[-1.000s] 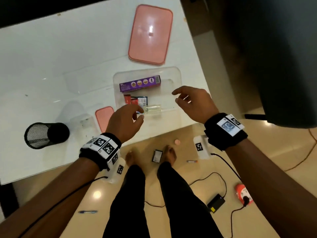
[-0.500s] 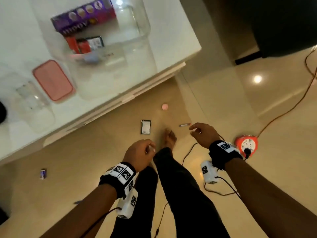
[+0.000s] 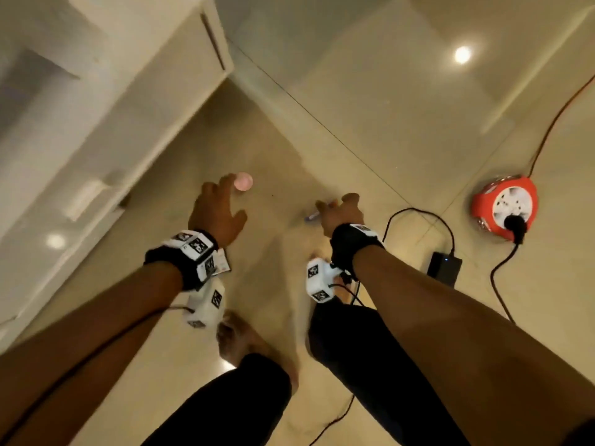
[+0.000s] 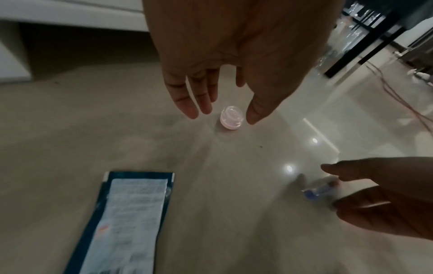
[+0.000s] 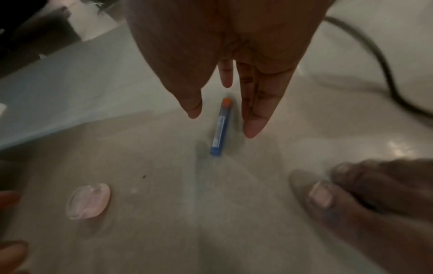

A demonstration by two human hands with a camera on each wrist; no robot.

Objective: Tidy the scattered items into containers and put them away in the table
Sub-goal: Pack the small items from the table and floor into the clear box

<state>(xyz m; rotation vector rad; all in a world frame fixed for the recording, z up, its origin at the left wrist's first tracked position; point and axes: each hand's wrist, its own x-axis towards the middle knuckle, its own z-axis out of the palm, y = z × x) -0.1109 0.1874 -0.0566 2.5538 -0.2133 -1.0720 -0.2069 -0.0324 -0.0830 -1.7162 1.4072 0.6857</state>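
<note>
A small round pink jar (image 3: 243, 181) (image 4: 231, 118) (image 5: 88, 201) lies on the tiled floor. My left hand (image 3: 219, 207) (image 4: 222, 111) hovers just above it with fingers spread, holding nothing. A thin blue tube with an orange cap (image 5: 221, 128) (image 3: 311, 216) (image 4: 316, 191) lies to the right of the jar. My right hand (image 3: 338, 209) (image 5: 220, 118) reaches down over it, thumb and fingers apart on either side, not touching it. A flat blue and white packet (image 4: 126, 222) (image 3: 222, 262) lies on the floor under my left wrist.
The white table's side (image 3: 106, 123) stands at the left. An orange cable reel (image 3: 505, 207), a black power adapter (image 3: 445, 268) and cables lie on the floor at the right. My bare feet (image 3: 241, 342) (image 5: 351, 194) stand just behind the hands.
I have bent down from the table to the floor. Both hands have dropped and opened, the left over the pink jar, the right over the blue tube.
</note>
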